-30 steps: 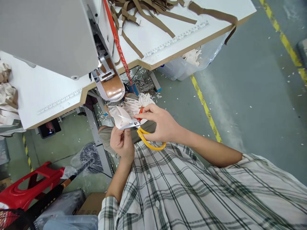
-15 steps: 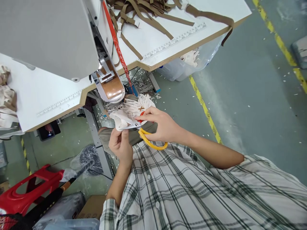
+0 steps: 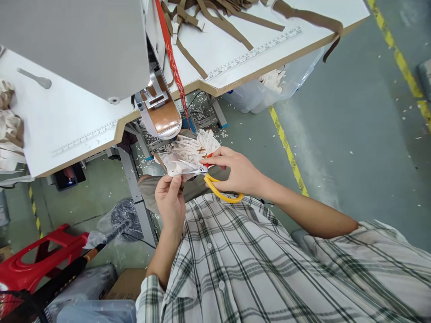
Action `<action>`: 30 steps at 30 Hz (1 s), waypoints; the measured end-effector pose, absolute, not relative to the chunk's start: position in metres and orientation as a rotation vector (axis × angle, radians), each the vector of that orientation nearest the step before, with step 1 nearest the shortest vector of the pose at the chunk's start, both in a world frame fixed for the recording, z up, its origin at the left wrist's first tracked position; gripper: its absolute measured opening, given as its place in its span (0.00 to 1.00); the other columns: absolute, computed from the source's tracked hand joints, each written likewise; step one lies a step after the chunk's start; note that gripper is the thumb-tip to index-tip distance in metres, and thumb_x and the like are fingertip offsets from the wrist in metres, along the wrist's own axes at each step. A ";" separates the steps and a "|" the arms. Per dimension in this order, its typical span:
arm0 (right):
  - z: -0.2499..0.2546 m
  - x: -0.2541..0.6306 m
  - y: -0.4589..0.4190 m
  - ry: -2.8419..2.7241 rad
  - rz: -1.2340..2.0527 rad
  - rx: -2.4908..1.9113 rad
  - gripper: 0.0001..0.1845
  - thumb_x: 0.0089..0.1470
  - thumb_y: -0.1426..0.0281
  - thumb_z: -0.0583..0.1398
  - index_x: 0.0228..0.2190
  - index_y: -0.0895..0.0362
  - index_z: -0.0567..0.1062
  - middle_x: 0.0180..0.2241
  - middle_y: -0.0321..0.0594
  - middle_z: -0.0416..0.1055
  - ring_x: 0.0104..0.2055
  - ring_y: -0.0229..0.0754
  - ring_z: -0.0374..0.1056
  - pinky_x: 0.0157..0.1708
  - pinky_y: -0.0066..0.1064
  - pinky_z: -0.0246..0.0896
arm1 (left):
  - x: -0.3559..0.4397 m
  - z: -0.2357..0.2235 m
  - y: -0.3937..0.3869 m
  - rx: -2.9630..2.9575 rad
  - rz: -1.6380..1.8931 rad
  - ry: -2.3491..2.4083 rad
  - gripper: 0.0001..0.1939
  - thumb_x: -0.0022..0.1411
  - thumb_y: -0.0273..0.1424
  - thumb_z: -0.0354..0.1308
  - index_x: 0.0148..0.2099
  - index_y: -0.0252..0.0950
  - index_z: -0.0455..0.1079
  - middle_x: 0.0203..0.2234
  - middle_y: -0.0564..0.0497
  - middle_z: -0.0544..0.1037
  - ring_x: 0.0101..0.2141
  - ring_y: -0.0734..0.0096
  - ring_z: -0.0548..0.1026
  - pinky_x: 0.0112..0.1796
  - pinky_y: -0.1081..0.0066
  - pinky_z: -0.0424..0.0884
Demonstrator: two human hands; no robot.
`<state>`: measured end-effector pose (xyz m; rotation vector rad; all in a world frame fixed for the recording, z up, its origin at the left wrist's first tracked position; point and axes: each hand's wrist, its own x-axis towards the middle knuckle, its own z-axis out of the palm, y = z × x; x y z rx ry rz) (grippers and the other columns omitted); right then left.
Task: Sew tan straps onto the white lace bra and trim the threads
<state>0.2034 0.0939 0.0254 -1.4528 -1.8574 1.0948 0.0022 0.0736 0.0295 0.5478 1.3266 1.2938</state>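
My right hand (image 3: 240, 172) is closed around a pair of scissors (image 3: 225, 195) with yellow and red on the handles. The scissor blades point left across pale lace fabric (image 3: 191, 150) lying over my lap, and they look parted. Small brown bows show on the lace. With thumb and fingers pinched, my left hand (image 3: 171, 195) grips the fabric's lower left edge, close to the blade tips. Just beyond the fabric is the rounded arm end of a sewing machine (image 3: 164, 119).
A white worktable (image 3: 81, 116) with printed rulers carries brown straps (image 3: 222, 31) and, at left, pale fabric pieces (image 3: 11, 125). A clear plastic bin (image 3: 249, 101) sits below its right edge. A red plastic stool (image 3: 43, 255) stands lower left. White scraps litter the floor.
The scissors and my right hand have shifted slightly right and up, and the blades appear more parted. My left hand still pinches the fabric. The whole view has shifted a little.
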 end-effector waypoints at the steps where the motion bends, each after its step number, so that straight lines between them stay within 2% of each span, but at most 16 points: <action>1: 0.025 0.205 0.095 -1.869 1.087 -1.468 0.30 0.45 0.62 0.69 0.52 0.48 0.80 0.43 0.42 0.72 0.45 0.48 0.72 0.46 0.41 0.68 | 0.001 0.029 0.074 0.527 1.273 1.320 0.14 0.49 0.38 0.75 0.32 0.37 0.76 0.26 0.54 0.78 0.27 0.78 0.73 0.30 0.78 0.68; 5: 0.026 0.203 0.097 -1.892 1.084 -1.465 0.30 0.45 0.62 0.69 0.53 0.50 0.80 0.45 0.43 0.72 0.45 0.48 0.72 0.47 0.41 0.68 | -0.003 0.029 0.077 0.527 1.229 1.315 0.15 0.48 0.39 0.75 0.31 0.36 0.75 0.24 0.54 0.77 0.25 0.79 0.71 0.27 0.79 0.65; 9: 0.026 0.201 0.098 -1.912 1.094 -1.447 0.30 0.45 0.61 0.69 0.53 0.47 0.80 0.45 0.42 0.72 0.45 0.47 0.72 0.47 0.41 0.67 | -0.005 0.029 0.076 0.544 1.201 1.316 0.15 0.49 0.39 0.74 0.31 0.36 0.74 0.23 0.54 0.76 0.25 0.79 0.70 0.26 0.79 0.64; 17: 0.024 0.196 0.098 -1.905 1.110 -1.454 0.30 0.44 0.62 0.69 0.52 0.48 0.80 0.44 0.42 0.72 0.41 0.44 0.71 0.43 0.37 0.68 | -0.006 0.025 0.077 0.525 1.162 1.273 0.16 0.49 0.39 0.74 0.32 0.36 0.73 0.25 0.54 0.76 0.26 0.79 0.71 0.27 0.79 0.65; 23: 0.022 0.198 0.097 -1.926 1.121 -1.469 0.30 0.44 0.62 0.69 0.52 0.45 0.80 0.44 0.41 0.73 0.41 0.44 0.71 0.44 0.37 0.67 | -0.008 0.028 0.077 0.485 1.136 1.266 0.18 0.46 0.40 0.76 0.29 0.36 0.72 0.25 0.54 0.76 0.25 0.78 0.71 0.26 0.78 0.66; 30: 0.017 0.197 0.095 -1.900 1.134 -1.460 0.29 0.45 0.62 0.69 0.52 0.47 0.80 0.44 0.41 0.73 0.39 0.43 0.70 0.42 0.36 0.68 | -0.007 0.022 0.076 0.405 1.140 1.227 0.16 0.47 0.37 0.76 0.31 0.36 0.75 0.25 0.54 0.77 0.26 0.80 0.71 0.28 0.79 0.68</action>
